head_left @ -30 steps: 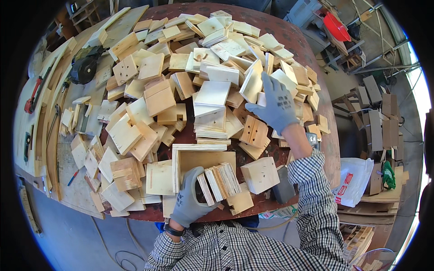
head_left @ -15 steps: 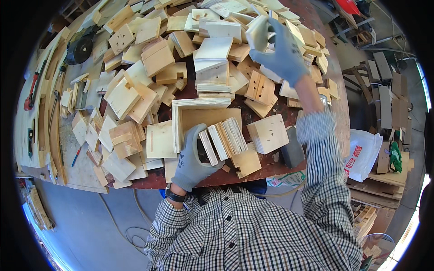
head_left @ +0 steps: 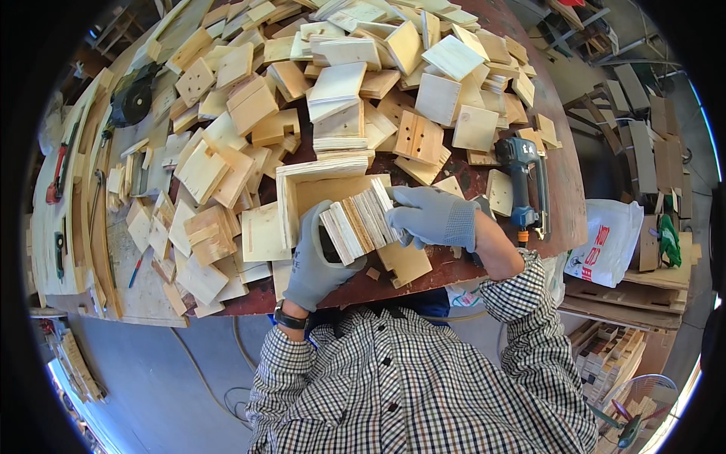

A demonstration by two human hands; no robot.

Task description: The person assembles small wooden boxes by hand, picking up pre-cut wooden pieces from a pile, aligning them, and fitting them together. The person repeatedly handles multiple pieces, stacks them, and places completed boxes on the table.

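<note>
A stack of small plywood boards stands on edge, its layered edges facing up. My left hand, in a grey glove, wraps round the stack's left end. Against its right end, my gloved right hand closes on the last board, with fingers at the far side and the thumb nearer me. Just behind the stack sits an open-topped corner of joined wooden boards. A notched board lies partly under the stack at the right.
A large heap of loose wooden boards covers the far side of the red-brown table. At the right lies a nail gun. A black, round-bodied tool and a red-handled tool lie at the left. A white plastic bag hangs beyond the right edge.
My right hand has come back from the heap at the far right to the stack's right end, uncovering the nail gun. My left hand keeps hold of the stack, now slightly turned.
</note>
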